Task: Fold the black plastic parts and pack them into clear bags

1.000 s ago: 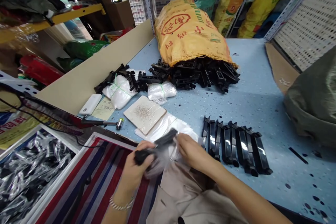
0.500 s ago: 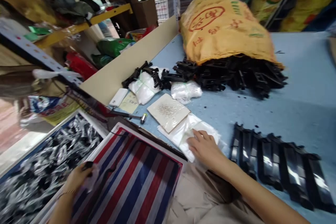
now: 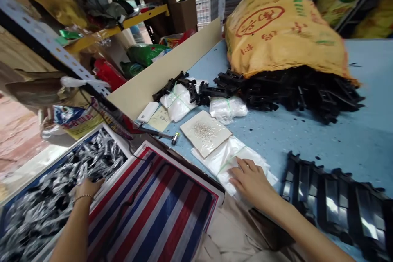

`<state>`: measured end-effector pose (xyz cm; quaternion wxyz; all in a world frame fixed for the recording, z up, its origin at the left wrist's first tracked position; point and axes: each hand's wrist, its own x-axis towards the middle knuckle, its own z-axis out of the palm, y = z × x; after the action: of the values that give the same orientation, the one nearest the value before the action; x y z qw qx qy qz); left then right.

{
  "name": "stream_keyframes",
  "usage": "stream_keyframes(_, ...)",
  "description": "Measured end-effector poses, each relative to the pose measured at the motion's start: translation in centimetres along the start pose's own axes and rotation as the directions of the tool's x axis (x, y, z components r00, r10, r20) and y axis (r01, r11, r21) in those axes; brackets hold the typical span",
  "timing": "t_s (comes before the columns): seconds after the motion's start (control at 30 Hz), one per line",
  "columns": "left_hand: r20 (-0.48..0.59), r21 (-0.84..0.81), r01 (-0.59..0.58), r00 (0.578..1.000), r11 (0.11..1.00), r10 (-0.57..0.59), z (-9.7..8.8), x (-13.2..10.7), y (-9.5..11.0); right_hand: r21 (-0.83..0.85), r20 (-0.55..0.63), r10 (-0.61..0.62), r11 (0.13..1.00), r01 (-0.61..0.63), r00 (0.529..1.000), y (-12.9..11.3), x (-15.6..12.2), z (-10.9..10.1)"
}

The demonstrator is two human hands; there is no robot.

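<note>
Far left, a blue-rimmed bin (image 3: 46, 168) is filled with bagged black parts (image 3: 37, 217). The left hand (image 3: 85, 188) is laid on them at the bin's right edge with its fingers partly sunk among the bags, so whether its grip is apart or closed cannot be told. Just right of the bin a striped woven sheet (image 3: 159, 208) is spread, red, white and blue. Behind it on the blue surface (image 3: 307, 135) a white power bank (image 3: 147, 111), a paper note (image 3: 159, 119) and a slim tool (image 3: 159, 134) are seen. Further right, a pale tile (image 3: 205, 133) carrying small metal bits is set against a stack of clear plastic bags (image 3: 227, 157). The right hand (image 3: 250, 180) is laid flat on that stack, grip apart, fingers spread, nothing clamped. White bundles (image 3: 178, 104) are seen behind the tile, near a heap of black parts (image 3: 294, 90) at the mouth of a yellow sack (image 3: 282, 28). Far right, a row of black parts (image 3: 331, 198) is lined up side by side, just beside the right forearm
</note>
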<state>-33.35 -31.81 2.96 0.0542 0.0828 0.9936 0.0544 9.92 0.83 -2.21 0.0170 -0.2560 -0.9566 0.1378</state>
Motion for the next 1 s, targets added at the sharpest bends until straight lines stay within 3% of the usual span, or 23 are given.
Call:
stream_keyframes(0.1,0.120,-0.130,-0.177,0.974,0.975,0.193,4.1,-3.6,6.8,0.031,0.003,-0.008,0.999,0.007,1.000,-0.2,0.2,-0.4)
stream_keyframes(0.13,0.103,-0.243,-0.315,0.932,0.917,0.347,5.4,-5.4,9.6,0.037,-0.001,-0.013,0.999,0.013,1.000,-0.3,0.3,-0.5)
stream_keyframes(0.2,-0.079,-0.331,-0.599,0.788,0.729,0.611,7.2,-9.3,15.4,0.051,-0.024,-0.035,0.998,0.036,0.999,-0.3,0.5,-0.5)
stream_keyframes(0.23,-0.158,-0.305,-0.721,0.682,0.622,0.714,7.7,-11.0,18.2,0.060,-0.041,-0.053,0.997,0.056,0.998,-0.3,0.7,-0.5)
stream_keyframes(0.3,-0.189,-0.220,-0.891,0.438,0.397,0.879,8.1,-13.7,22.9,0.075,-0.076,-0.093,0.992,0.098,0.993,-0.3,1.0,-0.4)
stream_keyframes(0.33,-0.165,-0.157,-0.929,0.360,0.336,0.918,8.2,-14.6,24.8,0.076,-0.084,-0.107,0.991,0.114,0.991,-0.3,1.2,-0.4)
stream_keyframes(0.37,-0.120,-0.092,-0.950,0.309,0.300,0.943,8.1,-15.2,26.3,0.073,-0.083,-0.116,0.990,0.122,0.990,-0.3,1.3,-0.4)
stream_keyframes(0.4,-0.063,-0.024,-0.958,0.288,0.287,0.956,8.1,-15.6,27.5,0.067,-0.073,-0.119,0.990,0.124,0.990,-0.3,1.4,-0.5)
stream_keyframes(0.53,0.154,0.195,-0.945,0.294,0.262,0.943,7.6,-16.2,29.7,0.032,0.014,-0.134,0.991,0.133,0.991,-0.2,1.9,-1.3)
stream_keyframes(0.63,0.225,0.256,-0.937,0.297,0.238,0.928,7.0,-16.8,30.3,0.004,0.079,-0.161,0.987,0.161,0.984,-0.2,2.5,-2.0)
stream_keyframes(0.83,0.236,0.322,-0.918,0.313,0.230,0.920,6.5,-17.6,30.8,-0.031,0.102,-0.178,0.983,0.182,0.979,0.1,4.2,-2.1)
stream_keyframes(1.0,0.171,0.338,-0.890,0.377,0.306,0.910,6.9,-18.0,30.7,-0.023,0.075,-0.168,0.985,0.170,0.983,0.0,4.2,-1.8)
